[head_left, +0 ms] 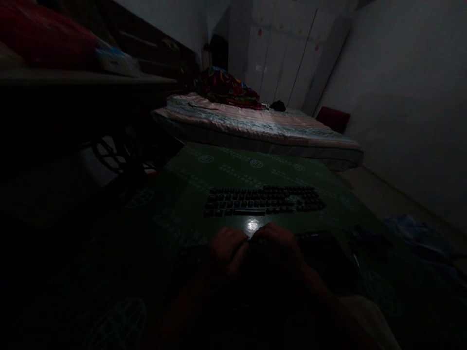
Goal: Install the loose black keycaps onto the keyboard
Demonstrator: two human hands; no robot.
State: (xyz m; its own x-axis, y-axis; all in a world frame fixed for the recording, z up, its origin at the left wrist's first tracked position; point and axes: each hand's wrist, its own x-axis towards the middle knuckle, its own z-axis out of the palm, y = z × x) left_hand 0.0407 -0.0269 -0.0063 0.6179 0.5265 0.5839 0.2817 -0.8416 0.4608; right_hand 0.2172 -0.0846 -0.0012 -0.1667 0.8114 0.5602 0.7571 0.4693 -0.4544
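Dim light covers a green bench [204,167]. Nearest, the left hand [228,248] and right hand [279,243] close together around a small dark object [255,239]; what it is cannot be told, nor how far the handling has gone. Just beyond lies a black keyboard [264,200], untouched. Farther off stands a bed [255,129] with a colourful bundle [226,87].

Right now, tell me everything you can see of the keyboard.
The keyboard is a black, full-width board with rows of dark keycaps, plastic by the look, and no lit keys. It lies flat on the green mat, long side across the view, beyond both hands. The left hand and right hand sit nearer the camera and do not touch it. Legends, cable and any damage are lost in the dark.
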